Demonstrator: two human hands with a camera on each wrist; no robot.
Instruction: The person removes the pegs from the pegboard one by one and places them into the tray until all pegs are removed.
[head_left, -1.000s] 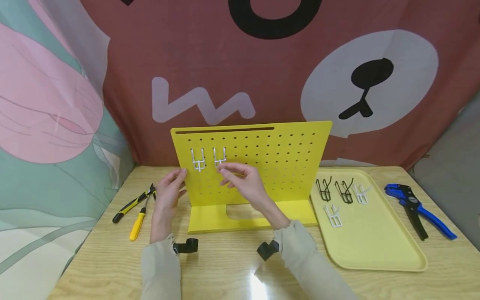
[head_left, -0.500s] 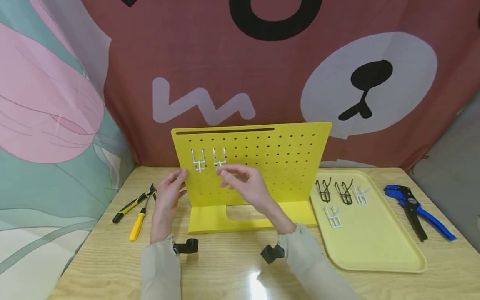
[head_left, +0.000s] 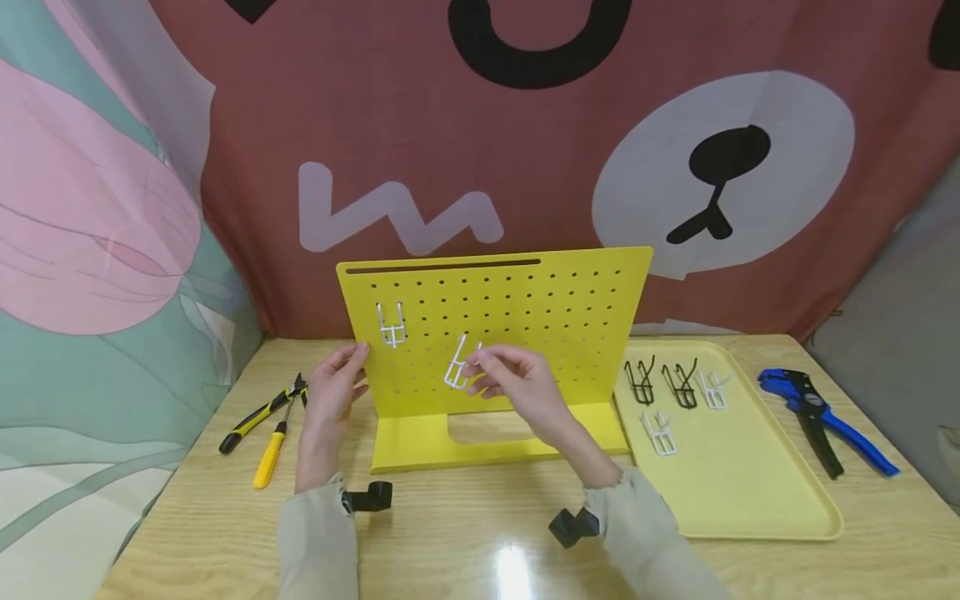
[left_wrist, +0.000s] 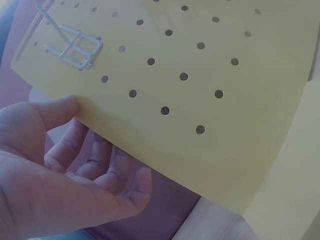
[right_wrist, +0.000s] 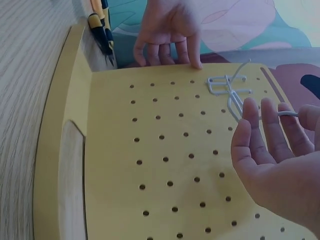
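A yellow pegboard (head_left: 570, 367) stands upright on its base. My left hand (head_left: 335, 392) pinches its left edge, thumb on the front face and other fingers curled behind. My right hand (head_left: 521, 387) pinches a white wire hook (head_left: 454, 363) by its projecting prong in front of the board; the hook is tilted and its upper prongs are out of the holes. Another white wire hook (head_left: 393, 330) hangs near the board's upper left. The left wrist view shows that hung hook (left_wrist: 75, 47) close above my thumb. Fingers partly cover the held hook in the right wrist view.
On the right, a pale yellow tray (head_left: 738, 492) bears two black wire hooks (head_left: 681, 387) and two white ones (head_left: 660, 435). Blue-and-black wire strippers (head_left: 825, 421) lie beyond it. Diagonal cutters (head_left: 258, 417) and a yellow-handled screwdriver (head_left: 270, 458) lie left of the board.
The white hook in my right hand has come out of the board's holes and moved down and right, tilting. My left hand stays on the board's edge.
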